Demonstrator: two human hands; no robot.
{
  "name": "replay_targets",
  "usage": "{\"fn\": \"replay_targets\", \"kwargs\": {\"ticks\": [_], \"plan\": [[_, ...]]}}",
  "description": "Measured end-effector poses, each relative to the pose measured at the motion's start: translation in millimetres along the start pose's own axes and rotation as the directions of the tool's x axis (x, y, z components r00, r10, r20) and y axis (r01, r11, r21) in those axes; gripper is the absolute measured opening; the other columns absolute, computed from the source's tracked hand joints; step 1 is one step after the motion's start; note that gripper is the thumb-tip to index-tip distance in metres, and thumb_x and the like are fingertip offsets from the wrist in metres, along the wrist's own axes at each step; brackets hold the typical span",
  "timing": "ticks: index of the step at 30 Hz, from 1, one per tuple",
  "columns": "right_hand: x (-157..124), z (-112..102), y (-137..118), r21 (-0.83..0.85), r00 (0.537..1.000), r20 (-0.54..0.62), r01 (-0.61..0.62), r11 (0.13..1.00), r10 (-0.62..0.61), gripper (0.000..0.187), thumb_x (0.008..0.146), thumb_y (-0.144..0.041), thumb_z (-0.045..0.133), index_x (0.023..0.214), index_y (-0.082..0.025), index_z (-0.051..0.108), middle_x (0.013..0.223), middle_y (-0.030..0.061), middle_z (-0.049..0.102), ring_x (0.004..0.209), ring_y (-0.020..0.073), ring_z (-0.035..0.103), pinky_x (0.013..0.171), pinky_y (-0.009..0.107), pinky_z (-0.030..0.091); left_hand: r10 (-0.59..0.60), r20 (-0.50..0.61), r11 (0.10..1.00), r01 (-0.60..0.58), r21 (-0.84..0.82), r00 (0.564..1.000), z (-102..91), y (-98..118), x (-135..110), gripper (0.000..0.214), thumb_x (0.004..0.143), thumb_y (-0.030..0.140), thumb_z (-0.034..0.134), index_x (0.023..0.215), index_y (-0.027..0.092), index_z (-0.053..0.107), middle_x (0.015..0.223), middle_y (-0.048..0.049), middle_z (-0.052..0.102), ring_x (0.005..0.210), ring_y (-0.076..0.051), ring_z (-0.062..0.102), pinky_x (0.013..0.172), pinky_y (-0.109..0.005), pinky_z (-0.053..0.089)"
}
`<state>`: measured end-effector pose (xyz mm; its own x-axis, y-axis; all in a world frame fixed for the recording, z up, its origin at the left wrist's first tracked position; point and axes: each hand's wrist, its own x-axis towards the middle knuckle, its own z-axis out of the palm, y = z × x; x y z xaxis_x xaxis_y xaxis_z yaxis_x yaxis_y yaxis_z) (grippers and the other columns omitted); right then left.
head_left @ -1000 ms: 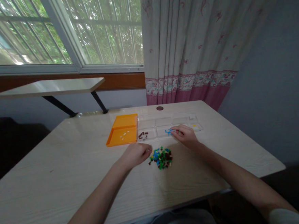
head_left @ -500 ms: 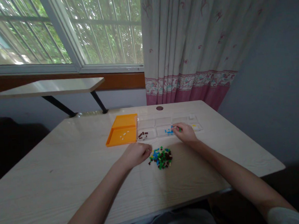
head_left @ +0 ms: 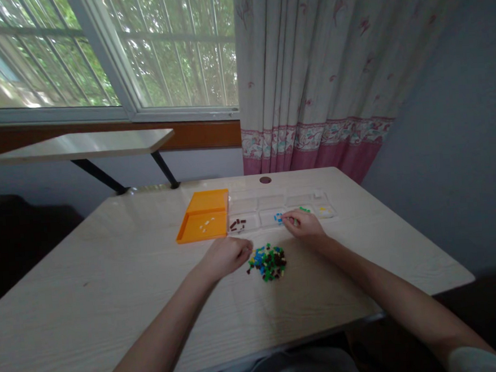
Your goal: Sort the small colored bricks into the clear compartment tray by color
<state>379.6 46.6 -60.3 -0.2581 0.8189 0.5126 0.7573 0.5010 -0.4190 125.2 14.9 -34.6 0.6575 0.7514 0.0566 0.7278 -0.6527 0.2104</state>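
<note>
A mixed pile of tiny building bricks [head_left: 271, 263], mostly green, blue and dark brown, lies on the table. At its left edge rests my left hand [head_left: 228, 255], its fingers curled closed; anything inside them is hidden. My right hand [head_left: 304, 224] hovers over the front row of a clear compartment tray [head_left: 271, 201], its fingers pinched near several blue bricks [head_left: 278, 218]. What the pinch holds is too small to make out. Green bricks [head_left: 304, 210] show just beyond the right hand, and yellow bricks [head_left: 322, 209] lie in the compartment farther right. Brown bricks [head_left: 238, 225] occupy the left compartment.
An open orange case [head_left: 206, 202] with several white bricks in its near half adjoins the tray's left side. The pale wooden table [head_left: 110, 286] has a round dark cable hole [head_left: 265, 180] at the back. A raised shelf [head_left: 83, 144] stands at the back left.
My right hand has shifted slightly down and toward the blue bricks, uncovering the green bricks behind it. The left hand has stayed beside the pile.
</note>
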Motion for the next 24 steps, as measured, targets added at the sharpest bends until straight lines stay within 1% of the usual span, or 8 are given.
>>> {"fn": "replay_targets", "kwargs": {"ticks": [3, 7, 10, 12, 14, 18, 21, 24], "plan": [[-6, 4, -11, 0.025, 0.997, 0.032, 0.07, 0.997, -0.071, 0.015, 0.079, -0.021, 0.052, 0.085, -0.019, 0.066, 0.07, 0.0013, 0.063, 0.063, 0.0111, 0.055, 0.061, 0.02, 0.04, -0.003, -0.002, 1.0, 0.003, -0.01, 1.0, 0.6, 0, 1, 0.021, 0.081, 0.023, 0.041, 0.077, 0.02, 0.061, 0.068, -0.0008, 0.063, 0.06, -0.012, 0.057, 0.054, -0.02, 0.033], [-11, 8, -22, 0.034, 0.986, 0.047, 0.161, 0.986, -0.163, 0.014, 0.08, -0.022, 0.052, 0.085, -0.02, 0.065, 0.072, 0.0012, 0.064, 0.065, 0.0115, 0.056, 0.062, 0.021, 0.04, 0.008, -0.006, 1.0, -0.009, -0.022, 1.0, 1.6, 1, 1, 0.021, 0.081, 0.024, 0.042, 0.079, 0.021, 0.062, 0.068, -0.0006, 0.064, 0.061, -0.013, 0.057, 0.054, -0.02, 0.033], [-13, 7, -26, 0.046, 0.982, 0.062, 0.174, 0.984, -0.177, 0.014, 0.08, -0.021, 0.051, 0.084, -0.02, 0.064, 0.073, 0.0014, 0.064, 0.065, 0.0117, 0.056, 0.063, 0.021, 0.041, 0.005, -0.016, 1.0, -0.006, -0.022, 1.0, 2.8, 1, 1, 0.021, 0.082, 0.025, 0.042, 0.078, 0.02, 0.062, 0.068, -0.0007, 0.064, 0.061, -0.013, 0.058, 0.054, -0.02, 0.034], [-14, 7, -28, 0.058, 0.98, 0.075, 0.182, 0.982, -0.186, 0.014, 0.08, -0.021, 0.051, 0.083, -0.02, 0.064, 0.074, 0.0015, 0.065, 0.066, 0.0118, 0.057, 0.064, 0.021, 0.041, -0.011, -0.043, 0.999, 0.009, -0.035, 0.999, 3.6, 2, 2, 0.022, 0.083, 0.027, 0.042, 0.077, 0.02, 0.063, 0.068, -0.001, 0.064, 0.061, -0.013, 0.058, 0.055, -0.02, 0.034], [-15, 6, -31, 0.076, 0.975, 0.087, 0.196, 0.978, -0.202, 0.013, 0.08, -0.02, 0.051, 0.084, -0.02, 0.064, 0.076, 0.0017, 0.066, 0.069, 0.012, 0.058, 0.064, 0.021, 0.042, -0.035, -0.096, 0.996, 0.026, -0.089, 0.995, 4.6, 3, 2, 0.023, 0.084, 0.028, 0.042, 0.081, 0.02, 0.063, 0.07, -0.0013, 0.065, 0.063, -0.012, 0.058, 0.056, -0.02, 0.036], [-17, 5, -40, 0.079, 0.969, 0.124, 0.207, 0.975, -0.215, 0.012, 0.079, -0.023, 0.055, 0.083, -0.02, 0.065, 0.075, 0.002, 0.066, 0.066, 0.0119, 0.059, 0.063, 0.021, 0.043, -0.089, -0.219, 0.961, 0.026, -0.275, 0.972, 7.7, 8, 5, 0.025, 0.085, 0.03, 0.042, 0.088, 0.019, 0.064, 0.077, -0.002, 0.066, 0.066, -0.011, 0.057, 0.059, -0.018, 0.039], [-19, 5, -47, 0.076, 0.961, 0.157, 0.218, 0.973, -0.227, 0.014, 0.08, -0.026, 0.055, 0.085, -0.02, 0.066, 0.071, 0.0011, 0.065, 0.063, 0.0109, 0.058, 0.061, 0.02, 0.042, -0.092, -0.245, 0.934, -0.001, -0.357, 0.965, 10.7, 11, 7, 0.024, 0.085, 0.031, 0.045, 0.089, 0.019, 0.065, 0.077, -0.0015, 0.067, 0.066, -0.01, 0.057, 0.06, -0.018, 0.04], [-19, 5, -51, 0.088, 0.962, 0.149, 0.217, 0.972, -0.228, 0.015, 0.081, -0.029, 0.054, 0.086, -0.021, 0.066, 0.069, 0.0003, 0.065, 0.061, 0.0102, 0.058, 0.059, 0.019, 0.041, -0.08, -0.241, 0.933, -0.012, -0.36, 0.967, 12.4, 14, 8, 0.023, 0.085, 0.03, 0.045, 0.09, 0.019, 0.065, 0.071, -0.0007, 0.066, 0.062, -0.01, 0.056, 0.058, -0.018, 0.04]]}}
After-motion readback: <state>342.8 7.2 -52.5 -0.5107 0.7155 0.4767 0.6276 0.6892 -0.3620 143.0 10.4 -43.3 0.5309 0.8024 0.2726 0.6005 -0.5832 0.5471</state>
